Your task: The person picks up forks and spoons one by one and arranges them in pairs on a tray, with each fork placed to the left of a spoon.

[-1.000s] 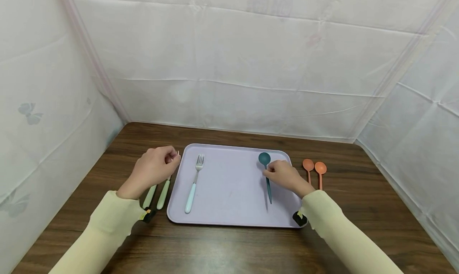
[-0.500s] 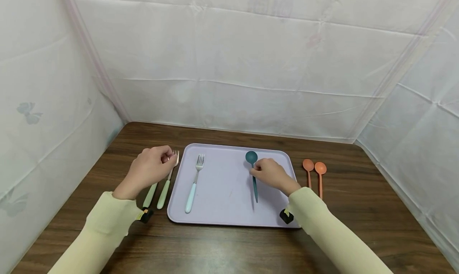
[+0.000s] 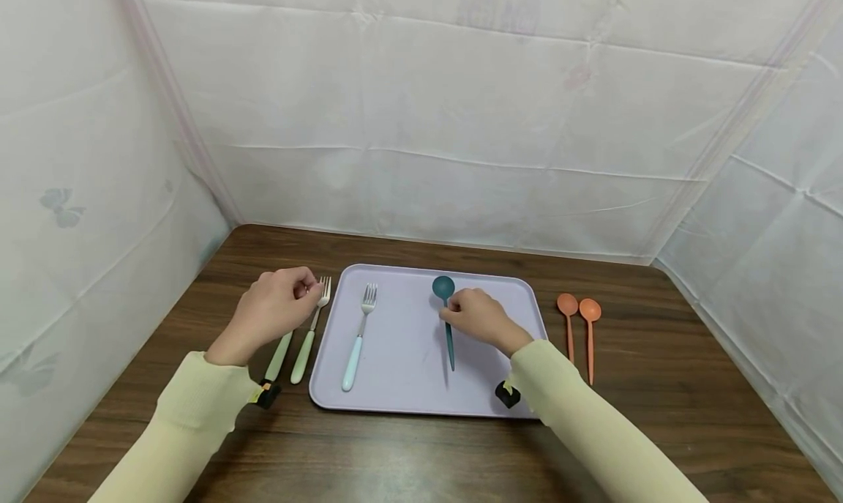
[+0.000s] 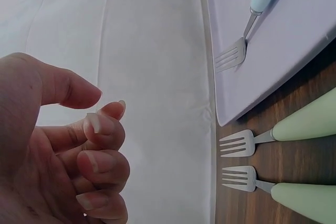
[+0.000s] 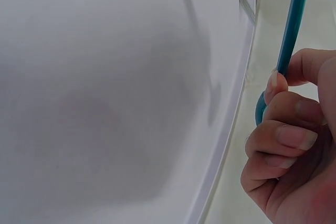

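A dark teal spoon (image 3: 451,342) is pinched between thumb and fingers of my right hand (image 3: 481,315), over the lilac tray (image 3: 408,386). Its shadow falls on the tray, apart from the handle. In the right wrist view the spoon's handle (image 5: 294,19) slants up from the fingertips. My left hand (image 3: 273,305) hovers above two green-handled forks (image 3: 302,356), left of the tray. The left wrist view shows its fingers loosely bent, thumb apart, nothing held. On the tray's left part lies a fork with a pale blue handle (image 3: 352,364).
Two orange spoons (image 3: 589,342) lie side by side on the brown wooden table (image 3: 395,459), right of the tray. White cloth (image 3: 421,122) hangs behind the table and along both sides.
My right hand has carried the teal spoon leftward across the tray, from its right part toward the middle. The left hand has shifted slightly left. The forks and orange spoons stay put.
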